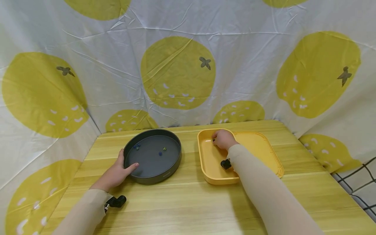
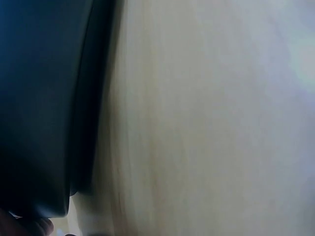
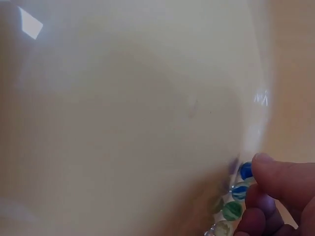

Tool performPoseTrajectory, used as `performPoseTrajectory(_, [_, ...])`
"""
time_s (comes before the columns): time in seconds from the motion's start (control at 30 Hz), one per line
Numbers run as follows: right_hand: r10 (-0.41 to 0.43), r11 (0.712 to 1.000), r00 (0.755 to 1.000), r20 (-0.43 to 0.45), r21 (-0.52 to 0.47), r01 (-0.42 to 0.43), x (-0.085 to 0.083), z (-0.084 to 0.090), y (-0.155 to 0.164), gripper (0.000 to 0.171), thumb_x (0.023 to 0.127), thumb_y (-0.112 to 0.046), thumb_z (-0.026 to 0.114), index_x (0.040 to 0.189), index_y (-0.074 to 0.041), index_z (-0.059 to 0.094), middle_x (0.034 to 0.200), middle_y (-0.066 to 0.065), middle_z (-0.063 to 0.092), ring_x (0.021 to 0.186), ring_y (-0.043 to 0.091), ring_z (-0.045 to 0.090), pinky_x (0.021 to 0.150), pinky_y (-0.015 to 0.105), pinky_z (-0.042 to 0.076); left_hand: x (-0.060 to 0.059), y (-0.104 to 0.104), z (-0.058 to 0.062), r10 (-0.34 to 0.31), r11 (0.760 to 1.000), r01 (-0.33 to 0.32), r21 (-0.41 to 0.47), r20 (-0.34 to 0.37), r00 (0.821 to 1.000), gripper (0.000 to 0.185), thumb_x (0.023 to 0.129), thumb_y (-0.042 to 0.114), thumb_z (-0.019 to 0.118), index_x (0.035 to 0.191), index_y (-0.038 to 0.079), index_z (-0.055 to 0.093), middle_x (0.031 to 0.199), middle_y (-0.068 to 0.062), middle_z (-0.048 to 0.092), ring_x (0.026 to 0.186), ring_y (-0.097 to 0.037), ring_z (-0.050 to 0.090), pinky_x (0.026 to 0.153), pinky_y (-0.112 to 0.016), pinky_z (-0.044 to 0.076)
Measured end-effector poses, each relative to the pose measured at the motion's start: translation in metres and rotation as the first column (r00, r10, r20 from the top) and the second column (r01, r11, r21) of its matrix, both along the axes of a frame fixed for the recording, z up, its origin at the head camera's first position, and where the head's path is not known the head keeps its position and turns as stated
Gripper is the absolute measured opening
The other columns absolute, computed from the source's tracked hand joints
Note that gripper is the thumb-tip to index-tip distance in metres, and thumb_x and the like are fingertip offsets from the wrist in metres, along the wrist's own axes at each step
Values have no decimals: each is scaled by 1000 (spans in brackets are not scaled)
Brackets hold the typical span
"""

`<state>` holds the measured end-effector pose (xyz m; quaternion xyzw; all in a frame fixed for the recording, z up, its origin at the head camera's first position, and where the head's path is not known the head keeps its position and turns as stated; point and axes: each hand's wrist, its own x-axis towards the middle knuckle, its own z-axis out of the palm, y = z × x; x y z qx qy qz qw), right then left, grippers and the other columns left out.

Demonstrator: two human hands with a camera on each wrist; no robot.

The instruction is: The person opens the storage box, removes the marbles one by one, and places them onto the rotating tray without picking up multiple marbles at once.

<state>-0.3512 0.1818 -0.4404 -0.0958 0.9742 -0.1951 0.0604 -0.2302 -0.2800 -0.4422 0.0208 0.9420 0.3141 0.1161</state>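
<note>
A dark grey round pan (image 1: 152, 156) lies on the table at left, with several small marbles (image 1: 160, 153) on its floor. My left hand (image 1: 118, 169) grips its near left side, thumb over the rim and fingers outside; the left wrist view shows the pan's dark wall (image 2: 39, 108). At right, my right hand (image 1: 224, 139) reaches into a yellow rectangular container (image 1: 210, 163). Its thumb and curled fingers (image 3: 290, 182) pinch at a blue marble (image 3: 246, 170). Beside it, a blue-and-white marble (image 3: 239, 191), a green one (image 3: 232, 211) and a clear one (image 3: 223, 228) line the container's edge.
A flat yellow lid (image 1: 258, 147) lies right of the container, partly behind the right sleeve (image 1: 264, 186). The wooden table (image 1: 182, 202) runs back to a fruit-print curtain (image 1: 176, 71). A black wire grid (image 1: 359, 186) stands at the right edge.
</note>
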Motion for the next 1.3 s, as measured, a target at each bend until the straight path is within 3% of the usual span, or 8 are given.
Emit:
performPoseTrajectory(0.17, [13, 999, 1000, -5, 39, -13, -2, -5, 1, 27, 98, -12, 71, 123, -4, 77, 128, 14, 76, 119, 34, 70, 106, 48, 55, 1, 1, 0, 2, 1000, -2, 2, 1, 1000, 116, 104, 63, 53, 163, -1, -24, 171, -37, -5, 157, -56, 13, 125, -69, 21])
performPoseTrajectory(0.4, [26, 998, 1000, -17, 61, -24, -4, -8, 2, 17, 96, -8, 70, 110, -6, 80, 115, 12, 79, 96, 26, 69, 95, 42, 57, 0, 1, 0, 2, 1000, -3, 10, 9, 1000, 116, 104, 64, 53, 163, 0, -25, 171, -35, -7, 158, -55, 12, 126, -68, 20])
performPoseTrajectory(0.87, [-11, 999, 999, 45, -40, 12, -2, -8, 2, 23, 98, -13, 72, 118, -6, 80, 122, 12, 78, 111, 29, 71, 103, 44, 56, -2, -1, -4, -2, 1000, 2, 17, 13, 1000, 118, 103, 65, 54, 163, 1, -25, 171, -35, -6, 158, -54, 12, 126, -68, 20])
performPoseTrajectory(1.3, [9, 995, 999, 35, -97, -6, -2, -6, -1, 26, 95, -15, 71, 118, -6, 80, 118, 11, 79, 99, 24, 70, 95, 39, 56, -2, -1, -2, 1, 1000, -1, 13, 18, 1000, 118, 103, 65, 54, 163, 1, -25, 171, -35, -3, 158, -54, 14, 126, -68, 22])
